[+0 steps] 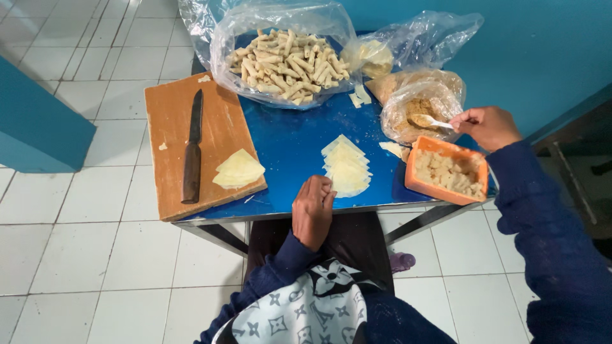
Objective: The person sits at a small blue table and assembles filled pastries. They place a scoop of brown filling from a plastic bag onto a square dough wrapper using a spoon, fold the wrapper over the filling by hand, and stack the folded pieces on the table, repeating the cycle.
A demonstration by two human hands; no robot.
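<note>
Pale wrapper sheets (347, 167) lie fanned on the blue table (287, 146), at twelve o'clock of my left hand (312, 210), whose fingers are curled together and touching the nearest sheet's edge. I judge them thin, limp and tear-prone; best lifted by a corner, one at a time. At two o'clock sits an orange tub (446, 172) of filling. Beyond it my right hand (488, 126) pinches a white spoon (433, 121) dipped into a plastic bag of crumbs (417, 105). Farthest, at twelve o'clock, a bag of finished rolls (287, 60); at ten, a cutting board (197, 143) with a knife (192, 150).
</note>
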